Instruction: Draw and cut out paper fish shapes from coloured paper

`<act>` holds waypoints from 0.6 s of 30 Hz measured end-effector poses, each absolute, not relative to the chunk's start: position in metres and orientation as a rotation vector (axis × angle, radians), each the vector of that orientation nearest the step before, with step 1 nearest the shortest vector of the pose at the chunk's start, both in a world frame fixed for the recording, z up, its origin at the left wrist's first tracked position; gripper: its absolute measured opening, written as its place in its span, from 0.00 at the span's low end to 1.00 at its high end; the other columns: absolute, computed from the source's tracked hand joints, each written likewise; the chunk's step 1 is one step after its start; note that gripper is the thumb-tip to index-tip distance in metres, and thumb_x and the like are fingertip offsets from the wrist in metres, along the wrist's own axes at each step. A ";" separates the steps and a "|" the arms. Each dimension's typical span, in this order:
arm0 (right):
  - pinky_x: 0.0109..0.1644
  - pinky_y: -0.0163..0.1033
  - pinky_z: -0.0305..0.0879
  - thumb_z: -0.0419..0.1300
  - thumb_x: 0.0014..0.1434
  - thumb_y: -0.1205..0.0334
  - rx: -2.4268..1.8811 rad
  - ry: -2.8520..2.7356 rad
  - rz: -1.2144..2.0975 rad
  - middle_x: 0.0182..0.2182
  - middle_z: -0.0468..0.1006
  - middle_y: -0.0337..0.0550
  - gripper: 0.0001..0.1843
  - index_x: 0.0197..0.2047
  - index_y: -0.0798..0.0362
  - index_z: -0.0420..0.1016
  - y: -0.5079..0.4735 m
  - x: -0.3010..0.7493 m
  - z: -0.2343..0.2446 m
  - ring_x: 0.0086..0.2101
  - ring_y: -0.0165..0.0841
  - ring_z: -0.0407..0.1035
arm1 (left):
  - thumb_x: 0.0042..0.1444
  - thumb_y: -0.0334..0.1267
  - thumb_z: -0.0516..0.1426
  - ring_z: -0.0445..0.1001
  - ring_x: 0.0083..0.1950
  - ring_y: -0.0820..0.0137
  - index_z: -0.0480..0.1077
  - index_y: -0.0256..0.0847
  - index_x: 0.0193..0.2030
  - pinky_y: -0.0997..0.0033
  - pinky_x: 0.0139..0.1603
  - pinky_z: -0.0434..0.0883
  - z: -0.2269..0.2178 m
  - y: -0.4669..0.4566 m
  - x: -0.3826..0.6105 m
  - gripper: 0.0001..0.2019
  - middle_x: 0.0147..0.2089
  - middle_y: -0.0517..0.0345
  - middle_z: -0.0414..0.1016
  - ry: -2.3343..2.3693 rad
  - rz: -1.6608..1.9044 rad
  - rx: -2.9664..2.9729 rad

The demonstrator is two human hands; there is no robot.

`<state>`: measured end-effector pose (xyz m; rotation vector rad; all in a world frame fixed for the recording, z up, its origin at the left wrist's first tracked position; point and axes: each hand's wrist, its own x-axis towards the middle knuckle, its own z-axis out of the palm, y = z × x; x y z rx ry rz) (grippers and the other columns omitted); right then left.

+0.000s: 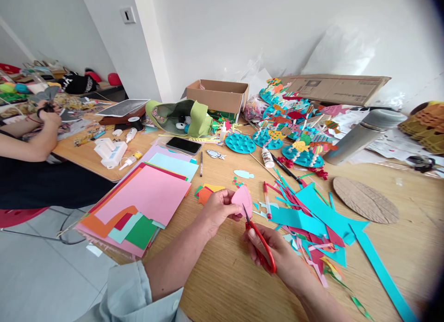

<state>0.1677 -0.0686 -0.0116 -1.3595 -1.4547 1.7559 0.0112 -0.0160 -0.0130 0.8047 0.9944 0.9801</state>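
My left hand [217,210] pinches a small pink paper cutout [242,198] above the wooden table [229,275]. My right hand [277,255] grips red-handled scissors [261,241], whose blades point up into the lower edge of the pink piece. Just right of both hands lies a heap of turquoise, red and pink paper scraps [312,220]. A red pen [267,200] rests beside the pink cutout.
A stack of coloured paper sheets [145,197] lies left of my hands. Behind are a phone [183,145], glue bottle [267,157], cardboard box [218,95], paper fish crafts [291,127], steel flask [360,134] and cardboard disc [366,200]. Another person's hands [46,116] work at far left.
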 end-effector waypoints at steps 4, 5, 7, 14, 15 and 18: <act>0.19 0.30 0.48 0.58 0.51 0.34 -1.364 -1.458 1.757 0.16 0.67 0.33 0.28 0.26 0.52 0.61 -0.068 0.168 -0.013 0.16 0.24 0.57 | 0.35 0.31 0.61 0.72 0.27 0.75 0.70 0.33 0.36 0.74 0.29 0.68 -0.012 -0.016 0.011 0.16 0.31 0.56 0.76 0.987 0.982 0.801; 0.19 0.30 0.47 0.58 0.51 0.34 -1.370 -1.460 1.754 0.16 0.67 0.33 0.28 0.26 0.52 0.61 -0.068 0.168 -0.013 0.16 0.24 0.57 | 0.36 0.31 0.62 0.72 0.27 0.75 0.70 0.33 0.36 0.75 0.29 0.68 -0.012 -0.016 0.011 0.16 0.30 0.56 0.76 0.984 0.982 0.802; 0.19 0.30 0.48 0.59 0.51 0.34 -1.380 -1.461 1.745 0.16 0.67 0.33 0.27 0.25 0.52 0.62 -0.067 0.169 -0.014 0.16 0.24 0.58 | 0.36 0.31 0.62 0.71 0.27 0.75 0.70 0.34 0.36 0.75 0.29 0.68 -0.012 -0.016 0.010 0.16 0.30 0.56 0.76 0.983 0.978 0.804; 0.19 0.31 0.48 0.59 0.52 0.35 -1.375 -1.455 1.747 0.16 0.67 0.33 0.26 0.26 0.52 0.62 -0.067 0.169 -0.014 0.16 0.25 0.58 | 0.35 0.30 0.61 0.72 0.27 0.75 0.71 0.35 0.35 0.75 0.29 0.68 -0.013 -0.016 0.011 0.15 0.31 0.56 0.76 0.982 0.981 0.800; 0.19 0.31 0.48 0.59 0.52 0.35 -1.372 -1.452 1.749 0.16 0.67 0.33 0.26 0.26 0.52 0.62 -0.067 0.169 -0.014 0.16 0.25 0.58 | 0.36 0.30 0.61 0.72 0.27 0.75 0.70 0.34 0.35 0.75 0.29 0.68 -0.013 -0.016 0.011 0.15 0.31 0.56 0.76 0.983 0.979 0.801; 0.19 0.31 0.49 0.58 0.52 0.35 -1.361 -1.456 1.755 0.16 0.68 0.34 0.27 0.25 0.52 0.62 -0.068 0.169 -0.014 0.17 0.25 0.58 | 0.36 0.30 0.61 0.72 0.28 0.74 0.70 0.34 0.35 0.75 0.29 0.68 -0.011 -0.017 0.011 0.15 0.31 0.55 0.76 0.980 0.964 0.817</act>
